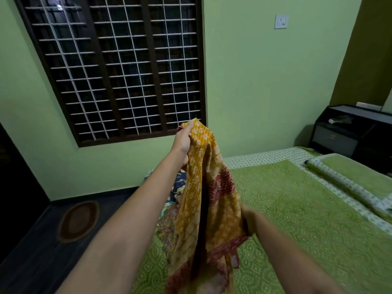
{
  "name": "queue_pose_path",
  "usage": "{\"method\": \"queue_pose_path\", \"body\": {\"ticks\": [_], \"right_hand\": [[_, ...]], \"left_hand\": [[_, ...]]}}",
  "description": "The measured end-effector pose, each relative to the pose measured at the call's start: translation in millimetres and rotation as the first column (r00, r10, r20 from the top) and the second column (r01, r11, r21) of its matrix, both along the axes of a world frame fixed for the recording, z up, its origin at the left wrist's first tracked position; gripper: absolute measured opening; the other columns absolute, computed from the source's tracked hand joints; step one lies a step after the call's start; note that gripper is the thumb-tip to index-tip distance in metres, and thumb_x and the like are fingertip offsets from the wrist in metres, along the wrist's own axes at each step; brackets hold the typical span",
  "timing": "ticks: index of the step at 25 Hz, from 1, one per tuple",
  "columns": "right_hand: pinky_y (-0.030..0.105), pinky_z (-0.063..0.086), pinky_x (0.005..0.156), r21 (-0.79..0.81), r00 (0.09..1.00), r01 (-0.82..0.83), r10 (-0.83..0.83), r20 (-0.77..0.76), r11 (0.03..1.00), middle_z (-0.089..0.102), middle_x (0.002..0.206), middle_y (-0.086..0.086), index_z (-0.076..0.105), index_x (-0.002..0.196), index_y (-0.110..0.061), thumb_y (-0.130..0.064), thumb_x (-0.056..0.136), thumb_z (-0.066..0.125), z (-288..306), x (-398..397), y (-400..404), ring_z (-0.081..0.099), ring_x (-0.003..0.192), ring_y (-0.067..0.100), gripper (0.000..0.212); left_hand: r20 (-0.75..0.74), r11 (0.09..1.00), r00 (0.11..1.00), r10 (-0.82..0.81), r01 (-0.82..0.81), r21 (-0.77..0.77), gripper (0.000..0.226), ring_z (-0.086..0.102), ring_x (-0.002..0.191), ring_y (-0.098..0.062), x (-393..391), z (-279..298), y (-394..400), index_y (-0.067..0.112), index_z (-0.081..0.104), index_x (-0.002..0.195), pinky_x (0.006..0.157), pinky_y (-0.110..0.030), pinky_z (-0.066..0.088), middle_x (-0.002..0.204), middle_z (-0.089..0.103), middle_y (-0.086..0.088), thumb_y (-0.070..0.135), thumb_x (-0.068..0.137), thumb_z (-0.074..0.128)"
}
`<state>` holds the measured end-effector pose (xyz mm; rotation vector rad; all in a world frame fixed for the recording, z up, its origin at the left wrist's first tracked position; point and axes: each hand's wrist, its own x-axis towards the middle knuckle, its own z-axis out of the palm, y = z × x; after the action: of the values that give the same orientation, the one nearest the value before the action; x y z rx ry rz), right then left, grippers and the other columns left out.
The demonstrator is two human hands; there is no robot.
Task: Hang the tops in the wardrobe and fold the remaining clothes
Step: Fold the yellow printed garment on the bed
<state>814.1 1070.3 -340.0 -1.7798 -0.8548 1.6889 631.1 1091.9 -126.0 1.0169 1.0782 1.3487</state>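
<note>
Mustard-yellow printed cotton garment with maroon bands [203,187] hangs above the green patterned bedspread [297,209], top pinched by the left hand [183,141]; the blurred right hand [249,219] grips its side; no writing is readable.

Window [118,68], back wall: dark wooden frame, three panels, white metal grid in front; glass dark. Wall [254,85] light green. White switch plate [281,21] high on the wall, right of the window.

Bed [297,209] lower right — green bedspread with a pale ring pattern, white printed border along its far and right edges. Green pillow [356,177] with matching printed trim lies at the right end.

Black bedside cabinet [352,132] in the far right corner, just past the pillow — open shelf on top holding a small item, too dim to identify; grey drawer front below.

Dark floor [42,251] at left. Oval brown mat [79,220] lies on it, near the wall.
</note>
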Motion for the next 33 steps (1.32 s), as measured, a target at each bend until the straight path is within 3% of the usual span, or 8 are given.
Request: {"method": "queue_pose_path", "body": {"ticks": [8,12,15,18,21,24,31,33], "right_hand": [[0.039,0.049,0.074,0.120,0.861,0.261,-0.175,-0.477,0.958,0.072,0.081,0.013,0.063,0.095,-0.005,-0.028,0.095,0.049,21,-1,27,0.071,0.072,0.026,0.027],[0.039,0.054,0.075,0.272,0.953,0.189,-0.109,-0.283,0.943,0.070,0.091,0.015,0.064,0.107,0.003,-0.020,0.091,0.060,89,33,66,0.068,0.083,0.028,0.028],[0.028,0.057,0.063,0.489,0.955,0.091,0.062,-0.289,0.868,0.073,0.075,0.007,0.072,0.086,-0.005,-0.021,0.092,0.058,194,43,93,0.071,0.067,0.018,0.023],[0.034,0.052,0.081,0.653,0.992,-0.117,0.124,0.037,0.749,0.073,0.096,0.009,0.070,0.101,-0.004,-0.031,0.082,0.071,246,42,105,0.069,0.089,0.023,0.033],[0.034,0.049,0.084,0.640,0.985,-0.172,0.122,0.123,0.749,0.070,0.102,0.009,0.065,0.107,0.000,-0.024,0.088,0.065,234,44,110,0.065,0.093,0.021,0.030],[0.030,0.048,0.076,0.660,0.996,-0.090,0.075,0.051,0.745,0.065,0.099,0.008,0.063,0.100,-0.009,-0.023,0.096,0.055,222,45,112,0.061,0.084,0.016,0.017],[0.028,0.030,0.055,0.457,0.691,-0.409,-0.059,0.721,0.790,0.038,0.062,0.001,0.053,0.080,-0.014,-0.025,0.097,0.054,144,44,116,0.046,0.072,0.019,0.020],[0.026,0.027,0.051,0.553,0.848,-0.195,-0.144,0.510,0.810,0.039,0.061,0.001,0.048,0.069,-0.017,-0.025,0.094,0.059,132,44,118,0.040,0.057,0.016,0.028]], "left_hand": [[0.089,0.985,0.982,0.166,-0.160,-0.068,0.036,0.068,0.086,-0.021,-103,-35,-5,0.013,0.069,0.097,0.078,-0.033,0.054,0.094,0.073,-0.008,0.043,0.095,0.049],[-0.086,0.929,0.956,0.279,-0.292,-0.229,0.042,0.060,0.107,-0.028,-192,-79,-16,0.007,0.061,0.120,0.088,-0.039,0.048,0.123,0.062,-0.015,0.038,0.093,0.055],[-0.025,0.963,0.964,0.264,-0.265,-0.055,0.038,0.059,0.111,-0.027,-218,-37,-10,0.008,0.062,0.119,0.084,-0.037,0.048,0.122,0.062,-0.012,0.036,0.097,0.047],[-0.009,0.984,0.987,0.158,-0.156,0.086,0.035,0.063,0.108,-0.023,-224,6,-13,0.014,0.070,0.107,0.094,-0.039,0.047,0.115,0.067,-0.007,0.039,0.097,0.047],[-0.276,0.967,0.931,0.240,-0.253,-0.012,0.024,0.060,0.108,-0.027,-239,-5,-13,0.013,0.064,0.102,0.103,-0.041,0.042,0.111,0.066,-0.010,0.034,0.091,0.060],[-0.238,0.970,0.942,0.236,-0.243,0.001,0.032,0.062,0.102,-0.026,-239,-11,-12,0.010,0.061,0.111,0.100,-0.041,0.044,0.110,0.066,-0.012,0.035,0.092,0.057],[-0.592,0.896,0.746,0.305,-0.436,-0.088,0.030,0.051,0.070,-0.019,-226,-86,-3,0.005,0.063,0.086,0.062,-0.027,0.039,0.096,0.063,-0.016,0.032,0.096,0.053],[-0.473,0.881,0.824,0.313,-0.437,-0.179,0.017,0.049,0.069,-0.015,-226,-86,-1,0.006,0.060,0.089,0.059,-0.024,0.039,0.097,0.059,-0.013,0.022,0.094,0.059]]}}
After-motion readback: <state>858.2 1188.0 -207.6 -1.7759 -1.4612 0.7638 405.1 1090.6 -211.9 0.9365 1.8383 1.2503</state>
